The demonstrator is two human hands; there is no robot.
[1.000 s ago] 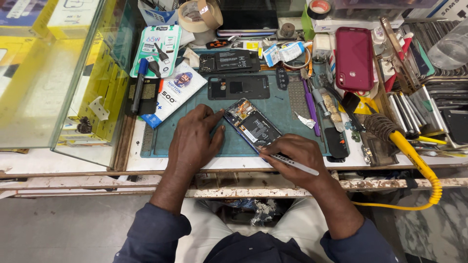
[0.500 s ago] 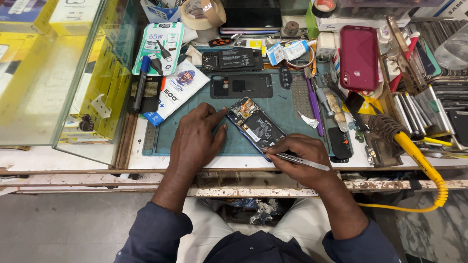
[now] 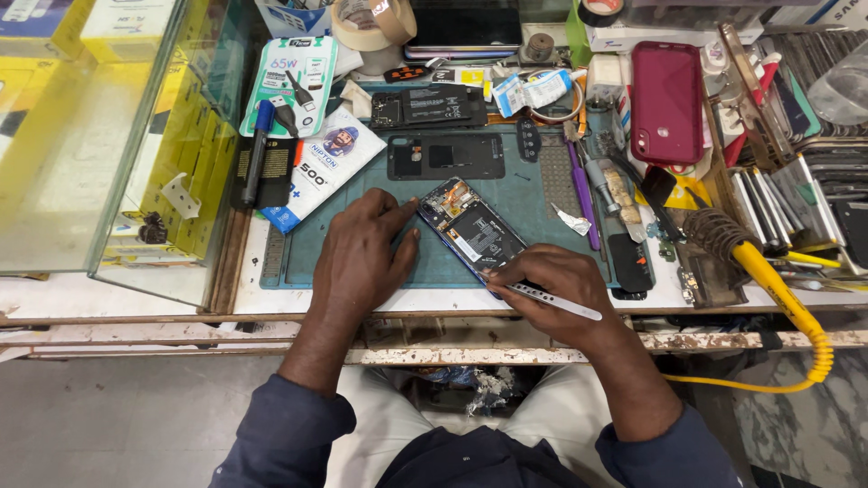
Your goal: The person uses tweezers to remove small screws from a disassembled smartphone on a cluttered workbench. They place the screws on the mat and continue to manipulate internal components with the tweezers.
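Cluttered with parts and tools, the surface (image 3: 136, 294) carries a green mat (image 3: 533, 194) before me. On it lies an opened phone (image 3: 472, 232), tilted, its insides showing. I see my left hand (image 3: 362, 258) spread flat on the mat, its forefinger touching the phone's upper corner. My right hand (image 3: 547, 289) is closed around a thin silver tool (image 3: 556, 302), resting at the phone's lower end. A red phone (image 3: 667, 101) lies well apart.

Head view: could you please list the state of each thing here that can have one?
Opened phone: back off, tilted on the mat.
Back cover: detached, lying flat.
Red phone: intact, face down.
Tape roll: partly used.
Left hand: steadying the opened phone.
Right hand: gripping a silver tool.
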